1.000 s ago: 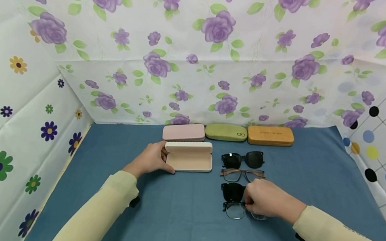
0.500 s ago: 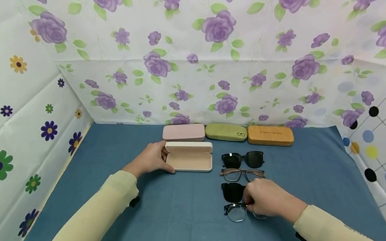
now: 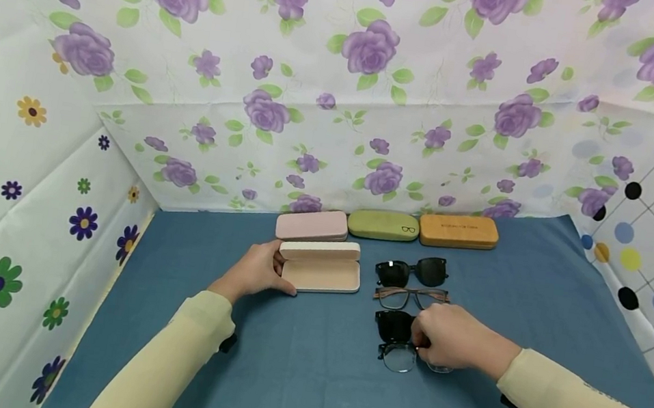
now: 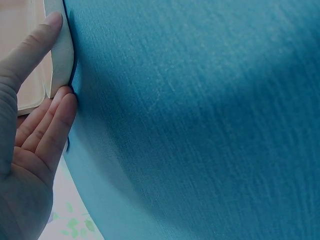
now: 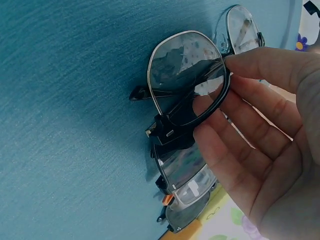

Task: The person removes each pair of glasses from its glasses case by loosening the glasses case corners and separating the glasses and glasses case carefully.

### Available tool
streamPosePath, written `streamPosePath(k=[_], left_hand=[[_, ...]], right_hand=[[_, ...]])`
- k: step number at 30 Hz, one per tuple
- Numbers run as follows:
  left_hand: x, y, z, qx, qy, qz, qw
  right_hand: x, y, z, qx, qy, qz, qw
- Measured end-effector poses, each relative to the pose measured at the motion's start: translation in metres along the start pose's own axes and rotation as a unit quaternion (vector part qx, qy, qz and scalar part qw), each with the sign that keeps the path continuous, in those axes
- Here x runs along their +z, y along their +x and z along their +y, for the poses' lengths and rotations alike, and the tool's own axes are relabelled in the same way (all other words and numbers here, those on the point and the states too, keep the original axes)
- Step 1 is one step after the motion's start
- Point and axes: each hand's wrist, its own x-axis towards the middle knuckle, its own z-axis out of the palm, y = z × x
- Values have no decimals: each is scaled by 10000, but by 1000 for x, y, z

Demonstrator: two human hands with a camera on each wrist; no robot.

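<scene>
A cream glasses case [image 3: 321, 275] lies with its lid raised. My left hand [image 3: 256, 267] holds its left end; in the left wrist view the thumb [image 4: 37, 42] lies over the rim while the other fingers are at the end wall. At the front of the eyewear column, my right hand [image 3: 464, 339] pinches clear eyeglasses with a dark upper frame [image 3: 399, 359] near the bridge. The right wrist view shows the near lens [image 5: 175, 57] tipped up above the cloth. Black sunglasses [image 3: 393, 326] sit just behind, partly covered by the right hand.
Farther back lie brown-armed eyeglasses [image 3: 394, 298] and another pair of black sunglasses [image 3: 431, 271]. Closed pink [image 3: 312, 225], green [image 3: 383, 225] and orange [image 3: 458, 230] cases line the back against the flowered sheet [image 3: 313, 119]. Blue cloth [image 3: 304, 380] covers the table.
The front eyeglasses shifted slightly towards me and right, then back left, in my right hand's fingers. My left hand and the cream case keep their place.
</scene>
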Motion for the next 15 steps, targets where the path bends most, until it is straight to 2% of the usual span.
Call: streamPosePath(k=[6, 10, 15], left_hand=[[0, 0, 0, 2, 16, -16, 10000], [0, 1, 0, 33, -11, -9, 10000], [0, 1, -1, 58, 7, -17, 10000]], right_hand=[[-6, 2, 2, -205, 90, 8, 9997], [-18, 11, 4, -321, 178, 136, 9992], [-38, 32, 6, -85, 283, 408, 9987]])
